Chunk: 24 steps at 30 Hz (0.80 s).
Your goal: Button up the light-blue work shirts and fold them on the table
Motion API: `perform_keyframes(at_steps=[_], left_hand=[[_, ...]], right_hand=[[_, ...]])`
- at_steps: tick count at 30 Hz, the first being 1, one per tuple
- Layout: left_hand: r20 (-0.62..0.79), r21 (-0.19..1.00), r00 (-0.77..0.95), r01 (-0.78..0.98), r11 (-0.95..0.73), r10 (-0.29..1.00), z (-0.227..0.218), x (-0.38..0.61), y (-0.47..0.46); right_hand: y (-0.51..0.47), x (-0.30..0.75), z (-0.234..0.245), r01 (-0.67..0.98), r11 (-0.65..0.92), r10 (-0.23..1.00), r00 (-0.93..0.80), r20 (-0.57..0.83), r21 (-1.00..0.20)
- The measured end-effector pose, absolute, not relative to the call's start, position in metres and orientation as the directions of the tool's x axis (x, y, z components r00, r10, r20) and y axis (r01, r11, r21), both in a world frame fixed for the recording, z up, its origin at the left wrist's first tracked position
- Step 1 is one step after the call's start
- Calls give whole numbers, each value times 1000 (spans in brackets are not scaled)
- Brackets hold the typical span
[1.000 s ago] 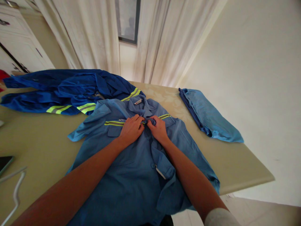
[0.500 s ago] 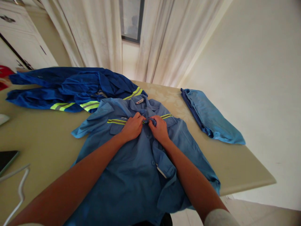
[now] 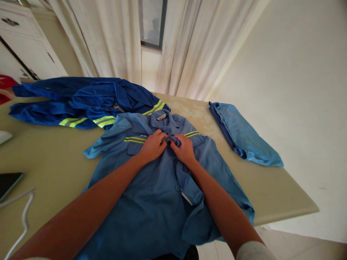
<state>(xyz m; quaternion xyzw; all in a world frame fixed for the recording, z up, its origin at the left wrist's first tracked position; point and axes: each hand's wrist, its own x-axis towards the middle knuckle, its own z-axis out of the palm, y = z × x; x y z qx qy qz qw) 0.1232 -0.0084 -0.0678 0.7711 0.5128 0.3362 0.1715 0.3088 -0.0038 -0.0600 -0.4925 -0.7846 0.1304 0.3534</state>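
A blue short-sleeved work shirt (image 3: 151, 209) lies spread front up on the table, collar away from me, with yellow-grey stripes across its chest. At chest height my left hand (image 3: 154, 145) pinches one side of the front opening. My right hand (image 3: 183, 148) grips the other front edge, and the fingertips of both hands nearly meet. Whatever button sits between the fingers is hidden. Lower down, a button (image 3: 177, 188) shows on the left side of the opening, where the right front edge is folded back.
Darker blue garments with reflective bands (image 3: 73, 104) lie at the back left. Folded blue clothing (image 3: 244, 133) rests near the right edge of the table (image 3: 282, 195). A dark flat device (image 3: 9, 182) and a white cable (image 3: 25, 216) are at the left.
My hands stay at the same spot on the shirt front. The fingers have shifted slightly, drawing the fabric edges a little closer together. The rest of the shirt lies unchanged.
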Motion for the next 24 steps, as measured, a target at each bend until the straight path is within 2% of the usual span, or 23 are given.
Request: perform_keyframes(at_steps=[4,8,17,21,24], left_hand=[[366,604,216,685,-407,905,-67,124,-10],[353,579,265,692,-432,897,-69,123,-9],[357,538,321,697,-474,877,-68,120,-9],[355,544,340,683,-488,871,-63,123,-14],[332,651,263,631,-422,906,-58,124,-14]], right_hand=[[-2,310,-59,670,487,864,-275,421,-560],[-3,309,-60,656,512,851,-297,434,-555],[-4,308,-61,696,437,880,-201,430,-570],[2,312,-63,649,362,906,-77,417,-669],[3,315,-63,586,316,918,10,397,-746]])
